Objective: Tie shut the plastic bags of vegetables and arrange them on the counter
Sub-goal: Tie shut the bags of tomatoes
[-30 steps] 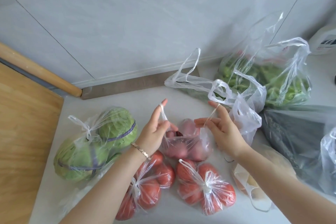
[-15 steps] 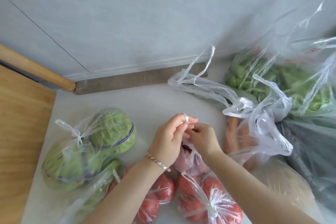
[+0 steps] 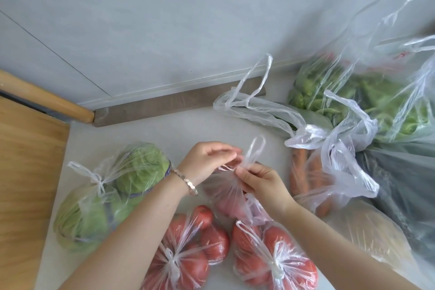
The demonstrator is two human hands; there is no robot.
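A clear bag of reddish round vegetables (image 3: 226, 193) sits mid-counter. My left hand (image 3: 207, 160) pinches one handle strand at its neck. My right hand (image 3: 261, 181) pinches the other handle just below a loop (image 3: 255, 150) that stands up between the hands. Two tied bags of tomatoes (image 3: 188, 256) (image 3: 273, 259) lie in front. A tied bag of green cabbages (image 3: 113, 193) lies at the left. An untied bag of carrots (image 3: 306, 176) lies to the right of my right hand.
Untied bags of green peppers (image 3: 367, 99), dark greens (image 3: 400, 183) and a pale vegetable (image 3: 367, 235) crowd the right side. An open bag's handles (image 3: 249, 99) lie near the grey wall. A wooden board (image 3: 26, 172) borders the counter at the left.
The hands came together over the reddish bag, then drew slightly apart with a handle loop now standing between them. The camera tilted down and closer.
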